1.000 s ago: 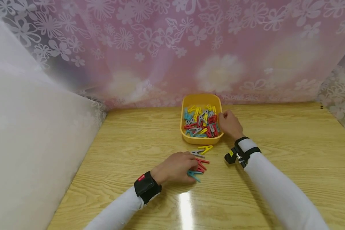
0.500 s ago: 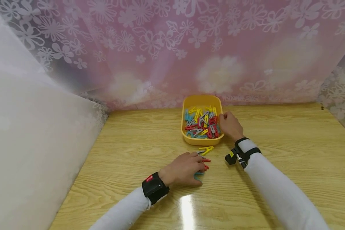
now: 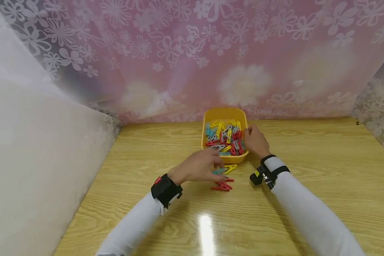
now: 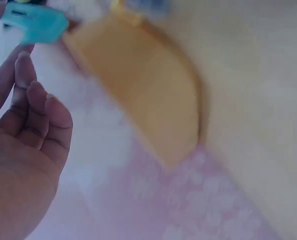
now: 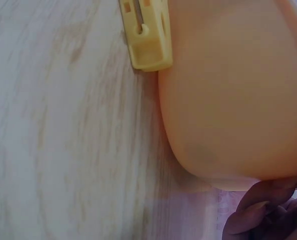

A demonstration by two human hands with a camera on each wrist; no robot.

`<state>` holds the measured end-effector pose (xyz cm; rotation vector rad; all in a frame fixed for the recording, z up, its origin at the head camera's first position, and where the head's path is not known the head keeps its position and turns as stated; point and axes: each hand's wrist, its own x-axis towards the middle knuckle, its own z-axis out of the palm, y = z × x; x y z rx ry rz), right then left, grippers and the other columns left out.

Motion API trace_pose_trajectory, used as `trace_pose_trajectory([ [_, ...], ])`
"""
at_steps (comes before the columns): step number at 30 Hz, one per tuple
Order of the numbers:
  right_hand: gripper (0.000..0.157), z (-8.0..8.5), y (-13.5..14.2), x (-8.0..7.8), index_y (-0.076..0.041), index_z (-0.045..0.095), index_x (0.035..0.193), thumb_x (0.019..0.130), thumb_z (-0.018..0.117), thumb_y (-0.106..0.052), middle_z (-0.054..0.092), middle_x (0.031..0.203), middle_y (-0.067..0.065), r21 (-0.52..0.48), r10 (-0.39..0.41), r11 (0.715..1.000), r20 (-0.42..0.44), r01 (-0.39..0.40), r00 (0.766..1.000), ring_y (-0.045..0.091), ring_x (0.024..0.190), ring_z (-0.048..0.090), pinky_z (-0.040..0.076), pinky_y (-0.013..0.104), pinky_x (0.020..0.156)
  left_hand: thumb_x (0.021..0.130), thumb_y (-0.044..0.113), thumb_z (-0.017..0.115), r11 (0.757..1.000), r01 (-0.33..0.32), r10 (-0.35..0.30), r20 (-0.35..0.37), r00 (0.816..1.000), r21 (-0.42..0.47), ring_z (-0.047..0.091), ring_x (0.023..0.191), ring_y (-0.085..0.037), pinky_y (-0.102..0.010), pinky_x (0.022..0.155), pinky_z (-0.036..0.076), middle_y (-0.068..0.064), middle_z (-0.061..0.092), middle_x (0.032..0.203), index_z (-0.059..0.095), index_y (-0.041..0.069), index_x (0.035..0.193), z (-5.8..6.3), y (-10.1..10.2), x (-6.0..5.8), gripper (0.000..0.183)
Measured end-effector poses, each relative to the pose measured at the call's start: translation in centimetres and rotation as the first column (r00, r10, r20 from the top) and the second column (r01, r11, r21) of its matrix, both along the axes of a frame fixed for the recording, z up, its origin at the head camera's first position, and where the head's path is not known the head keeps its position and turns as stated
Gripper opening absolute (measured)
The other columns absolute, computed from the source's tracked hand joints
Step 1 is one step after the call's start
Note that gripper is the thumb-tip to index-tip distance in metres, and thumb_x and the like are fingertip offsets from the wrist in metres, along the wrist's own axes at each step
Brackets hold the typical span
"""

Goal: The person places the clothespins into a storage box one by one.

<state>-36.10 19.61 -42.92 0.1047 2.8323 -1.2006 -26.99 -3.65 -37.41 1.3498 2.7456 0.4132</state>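
My left hand (image 3: 196,166) pinches a teal clothespin (image 4: 38,22) between thumb and index finger, just in front of the yellow basket (image 3: 224,113). In the left wrist view the other fingers curl loosely below the clothespin. My right hand (image 3: 256,141) grips the basket's right rim; in the right wrist view its fingers (image 5: 251,215) are bent at the basket's edge. Red clothespins (image 3: 222,187) lie on the table under the left hand. A yellow clothespin (image 3: 231,168) lies against the basket's front. A grey clothespin beside it is mostly hidden by the left hand.
The basket holds several clothespins (image 3: 229,135) in yellow, teal, grey and red. It stands at the back of the wooden table (image 3: 147,153), close to a pink flowered curtain (image 3: 185,71). A white sheet (image 3: 35,142) hangs along the left side.
My left hand has covered the clothespins, picked up the teal one from the near end of the row and lifted it towards the basket. The right hand has stayed at the rim.
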Motion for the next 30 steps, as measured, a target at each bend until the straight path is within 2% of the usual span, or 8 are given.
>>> trace_pose_trajectory([
  [3,0.038,-0.2,0.1,0.0,-0.003,0.042,0.112,0.104,0.025,-0.036,0.049,0.089,0.014,0.003,-0.005,1.000,0.009,0.005,1.000,0.027,0.073,0.050,0.038,0.033,0.057,0.085,0.045,0.070,0.993,-0.062,0.059,0.042,0.997,0.095,0.052,0.085,-0.011,-0.024,0.072,0.042,0.005,0.056,0.093,0.071,0.016,0.099,1.8,-0.2,-2.7,0.033],
  [8,0.038,-0.2,0.0,0.2,-0.002,0.041,0.113,0.104,0.025,-0.036,0.049,0.089,0.014,-0.004,-0.002,1.000,0.035,0.003,0.999,0.027,0.072,0.050,0.039,0.033,0.056,0.088,0.043,0.066,0.966,-0.189,0.173,0.101,0.980,0.177,0.050,0.084,-0.015,-0.028,0.073,0.041,-0.002,0.057,0.097,0.067,0.012,0.109,4.3,0.0,-7.1,0.038],
  [11,0.037,-0.1,-0.2,0.4,-0.002,0.042,0.112,0.104,0.026,-0.035,0.049,0.087,0.014,-0.004,0.009,1.000,0.023,-0.008,1.000,0.027,0.069,0.050,0.038,0.033,0.055,0.091,0.040,0.064,0.950,-0.233,0.219,0.088,0.972,0.208,0.048,0.081,-0.017,-0.030,0.073,0.039,-0.005,0.057,0.098,0.063,0.010,0.116,4.8,0.2,-8.8,0.039],
  [14,0.036,-0.1,-0.4,0.5,-0.002,0.042,0.110,0.104,0.026,-0.034,0.050,0.084,0.014,0.002,0.022,1.000,0.000,-0.022,1.000,0.026,0.067,0.050,0.037,0.032,0.054,0.093,0.035,0.062,0.938,-0.265,0.254,0.079,0.964,0.225,0.047,0.078,-0.018,-0.030,0.070,0.038,-0.008,0.057,0.100,0.060,0.011,0.121,4.5,0.2,-9.7,0.037],
  [19,0.035,0.0,-0.2,0.2,-0.003,0.043,0.107,0.104,0.026,-0.034,0.049,0.082,0.013,0.010,0.017,1.000,-0.022,-0.017,1.000,0.025,0.065,0.050,0.037,0.032,0.053,0.094,0.030,0.060,0.935,-0.284,0.272,0.084,0.959,0.211,0.047,0.074,-0.017,-0.030,0.067,0.038,-0.004,0.056,0.095,0.059,0.012,0.122,3.4,-0.2,-9.7,0.033],
  [22,0.036,0.2,0.0,0.1,-0.002,0.043,0.106,0.104,0.025,-0.034,0.049,0.081,0.013,0.016,0.012,1.000,-0.032,-0.012,0.999,0.025,0.063,0.049,0.036,0.032,0.052,0.094,0.029,0.060,0.943,-0.261,0.252,0.070,0.965,0.207,0.048,0.071,-0.015,-0.028,0.066,0.039,0.001,0.055,0.090,0.061,0.011,0.118,2.4,-0.6,-9.1,0.029],
  [25,0.037,0.4,0.1,0.1,-0.002,0.042,0.106,0.103,0.024,-0.035,0.049,0.081,0.013,0.012,0.010,1.000,-0.032,-0.009,0.999,0.025,0.063,0.049,0.036,0.032,0.052,0.094,0.028,0.061,0.953,-0.219,0.211,0.059,0.976,0.210,0.048,0.070,-0.013,-0.028,0.064,0.039,0.002,0.056,0.087,0.062,0.011,0.113,1.5,-1.2,-7.9,0.025],
  [30,0.037,0.3,0.0,0.2,-0.002,0.042,0.106,0.103,0.025,-0.035,0.049,0.083,0.013,0.009,0.008,1.000,-0.012,-0.008,1.000,0.025,0.065,0.049,0.036,0.032,0.053,0.091,0.028,0.064,0.970,-0.166,0.157,0.064,0.985,0.175,0.047,0.066,-0.009,-0.026,0.062,0.040,0.005,0.056,0.079,0.064,0.017,0.091,0.2,-2.7,-4.9,0.011],
])
